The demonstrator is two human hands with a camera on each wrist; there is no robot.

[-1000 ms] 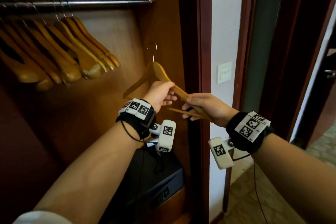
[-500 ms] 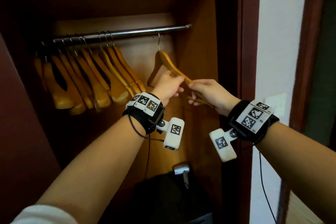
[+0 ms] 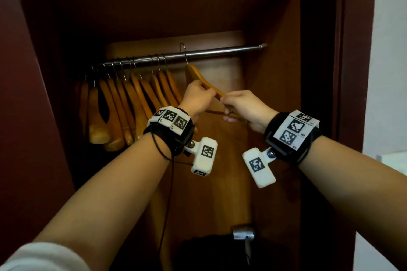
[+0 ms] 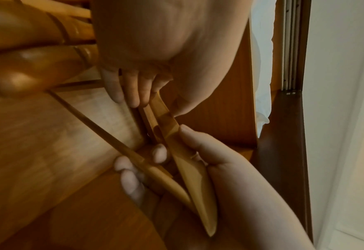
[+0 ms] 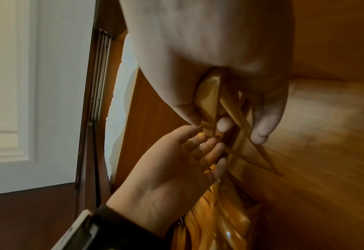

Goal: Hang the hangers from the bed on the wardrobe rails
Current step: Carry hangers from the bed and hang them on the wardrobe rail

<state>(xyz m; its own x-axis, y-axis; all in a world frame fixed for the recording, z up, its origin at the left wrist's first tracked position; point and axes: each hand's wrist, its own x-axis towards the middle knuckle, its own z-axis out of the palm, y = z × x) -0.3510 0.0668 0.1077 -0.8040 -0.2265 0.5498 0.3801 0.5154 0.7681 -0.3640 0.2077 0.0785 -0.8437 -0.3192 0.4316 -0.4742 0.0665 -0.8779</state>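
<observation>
Gripping one hanger [image 3: 198, 79] with left hand [image 3: 198, 99] and right hand [image 3: 246, 108], hooking onto rail [image 3: 220, 51]; row of hangers [image 3: 132, 99] already hanging.

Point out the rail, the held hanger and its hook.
rail [image 3: 220, 51], head view, bare stretch of bar.
held hanger [image 3: 193, 75], head view, wooden shoulder.
hook [image 3: 184, 50], head view, wire at rail height.

Bedroom; wardrobe [image 3: 275, 116], rail [image 3: 220, 51], wooden hangers [image 3: 123, 105]
</observation>
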